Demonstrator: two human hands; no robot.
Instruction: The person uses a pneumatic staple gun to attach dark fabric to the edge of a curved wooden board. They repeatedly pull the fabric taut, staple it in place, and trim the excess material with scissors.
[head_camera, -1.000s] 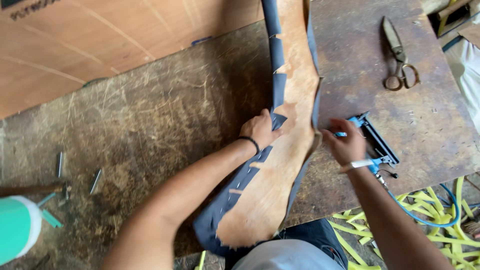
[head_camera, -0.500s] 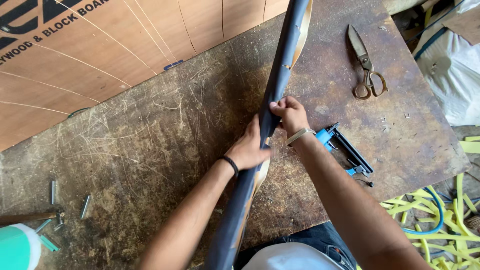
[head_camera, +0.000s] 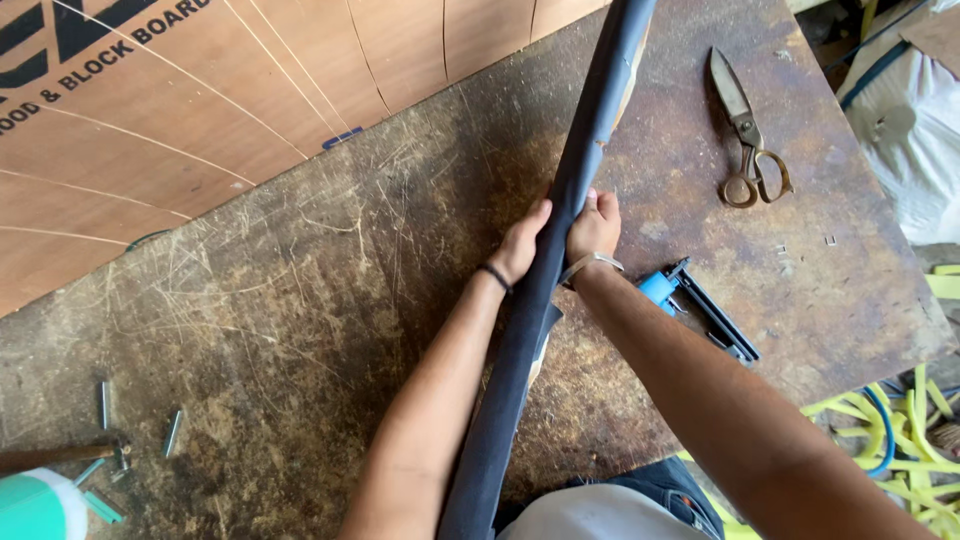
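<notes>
A long curved wooden panel covered in dark blue fabric (head_camera: 590, 120) stands on its edge across the scratched workbench (head_camera: 300, 300), so only its thin fabric-covered side shows. My left hand (head_camera: 522, 245) presses against its left face. On the other side my right hand (head_camera: 592, 225) grips the same panel, thumb on the edge. A blue and black staple gun (head_camera: 700, 312) lies on the bench just right of my right forearm.
Large metal scissors (head_camera: 745, 130) lie at the bench's far right. Loose staple strips (head_camera: 135, 430) and a wooden handle (head_camera: 50, 458) sit at the left front, beside a green-topped bottle (head_camera: 35, 508). Plywood sheets (head_camera: 200, 90) lean behind. Yellow straps (head_camera: 900, 440) pile on the floor, right.
The panel, lying flat a second ago, has been turned up onto its edge. My right hand left the staple gun and took hold of the panel beside my left hand.
</notes>
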